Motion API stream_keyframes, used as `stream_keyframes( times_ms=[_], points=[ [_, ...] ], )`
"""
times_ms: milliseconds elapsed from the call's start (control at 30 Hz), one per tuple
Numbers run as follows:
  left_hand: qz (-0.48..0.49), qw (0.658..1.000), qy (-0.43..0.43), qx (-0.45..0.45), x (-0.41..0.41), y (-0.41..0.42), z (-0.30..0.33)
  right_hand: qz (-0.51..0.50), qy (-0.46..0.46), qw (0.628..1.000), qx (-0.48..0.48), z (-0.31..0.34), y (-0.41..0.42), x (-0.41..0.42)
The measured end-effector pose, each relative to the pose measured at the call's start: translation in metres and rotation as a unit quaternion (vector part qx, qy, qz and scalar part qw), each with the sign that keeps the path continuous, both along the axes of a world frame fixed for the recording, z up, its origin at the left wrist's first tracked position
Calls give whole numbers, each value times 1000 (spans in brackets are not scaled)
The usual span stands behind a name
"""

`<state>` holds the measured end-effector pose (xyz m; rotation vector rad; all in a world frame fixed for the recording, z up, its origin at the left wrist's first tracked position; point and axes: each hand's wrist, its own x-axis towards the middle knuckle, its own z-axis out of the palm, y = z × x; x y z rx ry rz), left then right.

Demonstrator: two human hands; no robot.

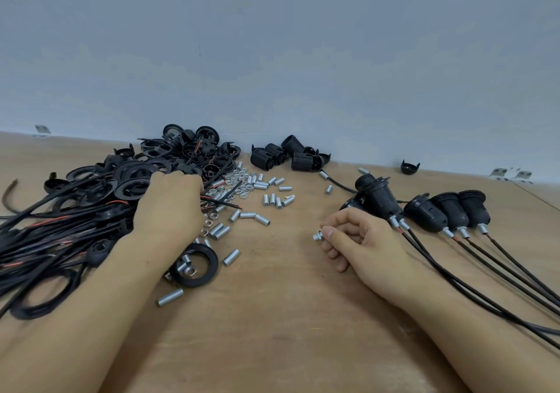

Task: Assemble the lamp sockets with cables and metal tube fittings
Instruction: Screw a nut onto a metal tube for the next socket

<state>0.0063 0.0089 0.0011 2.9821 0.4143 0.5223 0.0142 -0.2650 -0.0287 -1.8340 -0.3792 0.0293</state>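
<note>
1. The right hand (354, 238) pinched a short metal tube fitting (318, 236) with a nut on it between thumb and forefinger, held just above the wooden tabletop (272, 317); the other fingers were curled under.
2. Just beyond and to the right of that grip lay the assembled lamp sockets (424, 207), black, in a row, each with a metal fitting at its base and a black cable (500, 274) trailing back past the right forearm toward the near edge.
3. To the left of the grip, loose metal tubes (257, 201) and small nuts (233, 180) were scattered over the wood.
4. The left hand (169, 204) rested palm down at the edge of that scatter, its fingertips reaching into a tangle of black and red wires; whether it held anything could not be told, since the fingers were hidden.
5. Near the left wrist a black ring (197, 263) lay flat with a nut and a tube inside it.
6. Further left, a heap of black cables (45, 241) and rings (133, 174) covered the table.
7. Far from the grip, against the wall, lay unassembled socket bodies (288, 154) and one lone black cap (409, 166).
8. A plain pale blue-grey wall (272, 44) rose directly behind the table, with small metal brackets (512, 176) at the joint.
</note>
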Motion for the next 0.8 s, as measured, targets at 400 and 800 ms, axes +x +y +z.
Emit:
stream_keyframes(
  times_ms=[400, 800],
  points=[
    [-165, 963, -102, -188, 8, 5, -7, 7, 4, 1000, 4, 0, 2, 2],
    [-120, 987, -93, -43, 14, 22, -6, 3, 2, 1000, -10, 0, 3, 2]
  ],
)
